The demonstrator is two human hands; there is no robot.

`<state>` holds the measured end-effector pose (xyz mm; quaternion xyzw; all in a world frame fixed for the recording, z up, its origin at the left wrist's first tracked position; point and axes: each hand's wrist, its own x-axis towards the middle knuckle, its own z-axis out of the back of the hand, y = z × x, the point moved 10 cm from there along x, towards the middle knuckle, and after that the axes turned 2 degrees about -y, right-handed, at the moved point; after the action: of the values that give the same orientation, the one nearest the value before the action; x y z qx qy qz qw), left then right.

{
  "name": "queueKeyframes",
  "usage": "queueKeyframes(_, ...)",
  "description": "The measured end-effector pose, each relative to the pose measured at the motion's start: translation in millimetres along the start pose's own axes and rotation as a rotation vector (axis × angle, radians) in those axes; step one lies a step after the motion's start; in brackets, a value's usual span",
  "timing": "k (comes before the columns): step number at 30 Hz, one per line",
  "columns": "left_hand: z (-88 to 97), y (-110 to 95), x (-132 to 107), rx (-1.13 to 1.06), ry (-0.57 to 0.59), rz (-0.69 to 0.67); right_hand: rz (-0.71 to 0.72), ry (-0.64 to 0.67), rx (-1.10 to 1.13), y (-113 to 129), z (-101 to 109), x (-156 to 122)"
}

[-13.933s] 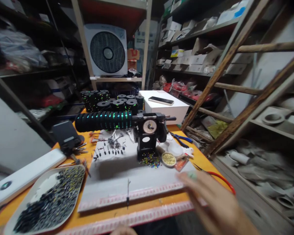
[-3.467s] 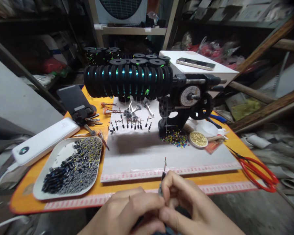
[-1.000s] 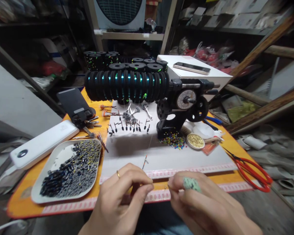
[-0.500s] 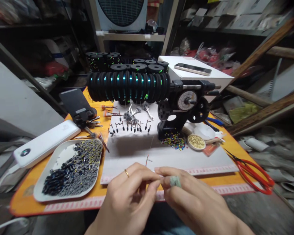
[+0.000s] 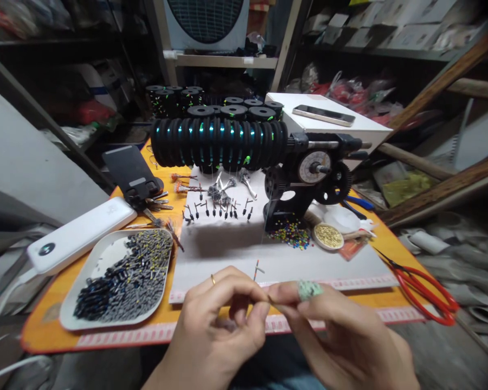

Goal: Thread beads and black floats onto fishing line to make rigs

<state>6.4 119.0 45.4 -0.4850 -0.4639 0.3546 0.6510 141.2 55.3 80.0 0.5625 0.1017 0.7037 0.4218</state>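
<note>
Row of dark-tipped pieces (image 5: 214, 213) hanging mid-tabletop (image 5: 40, 331) looks done; one grey-and-orange piece (image 5: 256, 268) toward near edge seems unfinished, left hand (image 5: 228, 314) and right hand (image 5: 329, 319) pinched closed just below, contents too small to tell.

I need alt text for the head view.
A left hand and right hand hold fingertips close together at an orange table; anything pinched is too small to identify. Beyond stands a black geared device, with a parts tray left and red-handled scissors right.
</note>
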Motion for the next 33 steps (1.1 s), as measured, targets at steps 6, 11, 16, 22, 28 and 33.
queueKeyframes(6,-2.7,17,-2,-0.174,0.018,0.139,-0.108,0.094,-0.109,-6,-15,16)
queueKeyframes(11,-3.1,25,-6,-0.216,-0.018,0.201,0.210,0.041,-0.342,22,-15,19)
queueKeyframes(16,-1.6,12,-1,-0.062,0.008,0.063,0.406,0.090,-0.395,35,-21,13)
queueKeyframes(22,3.7,-39,-7,0.271,-0.015,-0.486,0.007,0.141,-0.133,8,-21,26)
queueKeyframes(28,-5.2,-52,-14,0.521,0.058,-0.648,0.008,0.223,-0.090,5,-24,27)
queueKeyframes(33,4.0,-28,1,0.335,-0.013,-0.302,0.127,0.207,-0.140,14,-28,27)
